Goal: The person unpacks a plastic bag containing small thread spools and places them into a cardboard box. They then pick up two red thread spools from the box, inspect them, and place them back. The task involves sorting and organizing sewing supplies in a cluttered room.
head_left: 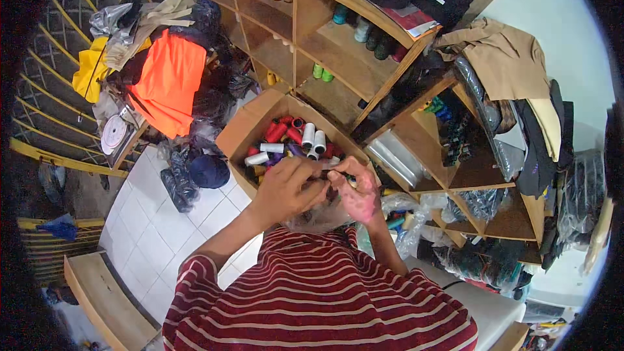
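Note:
My left hand (pixel 290 187) and my right hand (pixel 356 190) meet in front of my chest, fingers bent and pinched together. A greyish clear plastic bag (pixel 320 218) hangs just under them, and both hands appear to grip its top; the exact pinch is hidden by my fingers. Right behind the hands is an open cardboard box (pixel 250 119). Inside it lie many thread spools: red ones (pixel 276 132), white ones (pixel 309 134) and a purple one (pixel 275 148). My hands cover the box's near part.
Wooden shelving (pixel 338 45) with more spools rises behind the box. Orange cloth (pixel 170 84) drapes over a pile at left, and dark plastic bundles (pixel 179 182) lie on the white tiled floor (pixel 140 221). At right, another bag of spools (pixel 406 218) sits beside a lower shelf (pixel 455 185).

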The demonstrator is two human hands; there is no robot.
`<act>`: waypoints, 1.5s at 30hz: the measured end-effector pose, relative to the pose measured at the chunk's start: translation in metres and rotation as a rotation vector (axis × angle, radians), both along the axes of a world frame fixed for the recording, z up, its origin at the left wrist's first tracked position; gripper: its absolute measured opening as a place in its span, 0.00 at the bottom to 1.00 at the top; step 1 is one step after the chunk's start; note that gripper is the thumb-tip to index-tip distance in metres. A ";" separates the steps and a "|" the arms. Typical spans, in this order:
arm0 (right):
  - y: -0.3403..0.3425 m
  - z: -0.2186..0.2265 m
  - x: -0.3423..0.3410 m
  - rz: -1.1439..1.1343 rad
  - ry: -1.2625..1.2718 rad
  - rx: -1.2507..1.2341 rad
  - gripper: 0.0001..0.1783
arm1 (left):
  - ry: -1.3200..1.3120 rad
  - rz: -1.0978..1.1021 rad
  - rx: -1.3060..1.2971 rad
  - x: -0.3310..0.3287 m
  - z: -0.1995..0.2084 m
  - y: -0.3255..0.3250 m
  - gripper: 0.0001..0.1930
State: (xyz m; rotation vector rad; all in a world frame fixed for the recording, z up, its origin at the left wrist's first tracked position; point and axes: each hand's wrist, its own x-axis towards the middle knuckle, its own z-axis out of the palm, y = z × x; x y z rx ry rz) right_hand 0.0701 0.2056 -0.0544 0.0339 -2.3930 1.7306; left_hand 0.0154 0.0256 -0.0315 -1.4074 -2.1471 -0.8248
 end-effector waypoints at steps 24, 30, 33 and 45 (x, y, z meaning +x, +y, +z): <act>0.004 -0.018 0.004 0.105 -0.121 -0.266 0.11 | -1.136 -0.102 0.216 -0.016 -0.017 -0.003 0.06; 0.007 -0.020 0.002 0.104 -0.074 -0.146 0.10 | -1.362 -0.048 0.393 -0.005 -0.029 0.002 0.05; 0.006 -0.022 0.002 0.114 -0.082 -0.181 0.10 | -1.426 0.007 0.467 0.000 -0.033 0.004 0.04; 0.007 -0.014 0.001 0.186 -0.032 -0.060 0.09 | -1.959 -0.049 0.535 -0.006 -0.038 -0.005 0.07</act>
